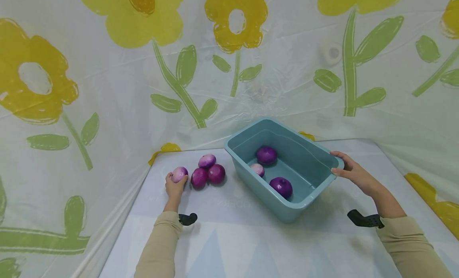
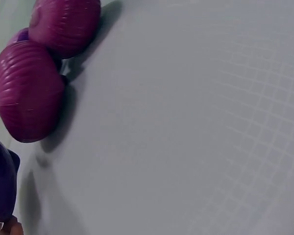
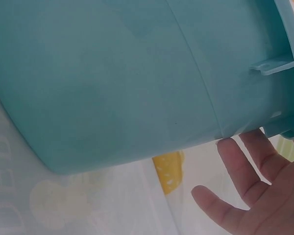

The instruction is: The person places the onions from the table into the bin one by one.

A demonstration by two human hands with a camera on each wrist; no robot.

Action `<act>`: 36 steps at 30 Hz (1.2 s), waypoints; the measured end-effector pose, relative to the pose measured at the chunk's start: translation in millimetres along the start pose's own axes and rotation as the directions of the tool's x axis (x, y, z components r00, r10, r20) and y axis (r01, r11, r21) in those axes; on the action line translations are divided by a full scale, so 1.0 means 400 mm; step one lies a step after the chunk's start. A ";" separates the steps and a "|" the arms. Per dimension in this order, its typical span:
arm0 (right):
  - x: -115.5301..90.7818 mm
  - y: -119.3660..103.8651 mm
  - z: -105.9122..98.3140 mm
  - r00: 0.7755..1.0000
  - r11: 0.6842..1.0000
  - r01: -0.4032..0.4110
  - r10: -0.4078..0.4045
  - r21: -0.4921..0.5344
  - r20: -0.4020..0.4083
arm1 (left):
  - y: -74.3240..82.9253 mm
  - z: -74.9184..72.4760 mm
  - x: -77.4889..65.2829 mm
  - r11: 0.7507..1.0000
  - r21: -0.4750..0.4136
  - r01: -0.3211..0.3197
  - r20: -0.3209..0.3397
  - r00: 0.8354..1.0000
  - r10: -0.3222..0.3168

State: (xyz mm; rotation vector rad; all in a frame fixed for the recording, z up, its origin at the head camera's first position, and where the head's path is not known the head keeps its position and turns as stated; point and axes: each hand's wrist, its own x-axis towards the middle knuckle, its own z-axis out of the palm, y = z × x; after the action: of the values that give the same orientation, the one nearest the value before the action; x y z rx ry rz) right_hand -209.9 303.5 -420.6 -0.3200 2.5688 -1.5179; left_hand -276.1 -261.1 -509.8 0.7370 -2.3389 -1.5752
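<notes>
In the head view my left hand (image 1: 175, 188) holds a pale pink-and-purple onion (image 1: 179, 174) between thumb and fingers at the table's left side. The left wrist view shows this onion (image 2: 1, 181) dark, with fingertips (image 2: 11, 227) at its lower end. Just right of it, two dark red-purple onions (image 1: 216, 174) and a paler onion (image 1: 206, 161) sit bunched together. My right hand (image 1: 355, 173) grips the right-end rim of a blue-green plastic basin (image 1: 265, 196), thumb on top. Its fingers (image 3: 235, 164) reach under the rim. Inside lie two purple onions (image 1: 281, 187) and a small pale one (image 1: 257, 170).
The basin stands at an angle on a white table (image 1: 222, 238) with pale blue triangles. A white curtain (image 1: 287, 70) printed with yellow flowers hangs along the back and sides, close behind the basin.
</notes>
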 end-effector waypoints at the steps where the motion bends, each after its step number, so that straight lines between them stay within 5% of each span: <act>1: 0.000 0.000 0.000 1.000 1.000 -0.002 0.002 0.001 -0.001 | 0.005 -0.004 0.002 1.000 0.002 0.001 -0.001 1.000 -0.001; 15: -0.001 -0.002 0.000 1.000 1.000 -0.009 0.009 -0.004 0.000 | 0.072 -0.030 0.017 1.000 0.000 0.014 0.022 1.000 -0.014; 36: 0.001 -0.001 -0.001 1.000 1.000 -0.005 0.005 -0.011 -0.005 | 0.201 -0.029 0.044 0.993 0.013 -0.115 0.039 0.993 0.115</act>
State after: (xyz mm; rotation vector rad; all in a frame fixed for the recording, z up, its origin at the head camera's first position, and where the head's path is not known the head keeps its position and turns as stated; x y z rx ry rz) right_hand -210.2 303.6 -420.1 -0.3112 2.5803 -1.5059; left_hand -308.3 -255.5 -433.3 0.5692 -2.3766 -1.5375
